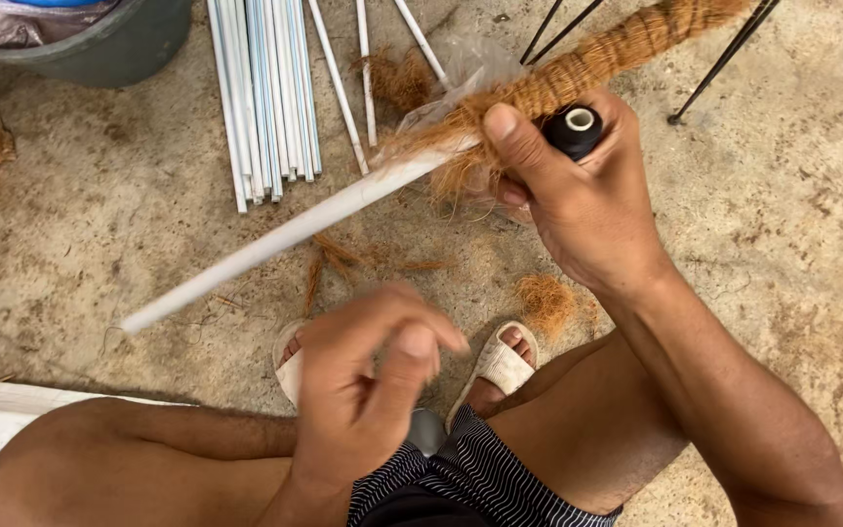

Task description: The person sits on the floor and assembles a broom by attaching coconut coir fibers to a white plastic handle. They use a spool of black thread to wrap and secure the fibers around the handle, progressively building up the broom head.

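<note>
Your right hand (578,200) up at centre-right, grip closed around white pipe (275,237) where brown fibre (578,70) wraps it; black spool (574,129) tucked between fingers of same hand. Pipe slants down-left over concrete floor (100,215), fibre-covered end running up-right. Your left hand (368,376) lower, blurred, fingers curled, pinched at tips; cannot tell whether it holds anything. Bundle of white pipes (265,88) lies on floor above. Grey bucket (100,44) top-left. Sandalled feet (500,366) below.

A single head-worn camera looks steeply down, close over the seated person's knees, at the concrete floor (129,215).
</note>
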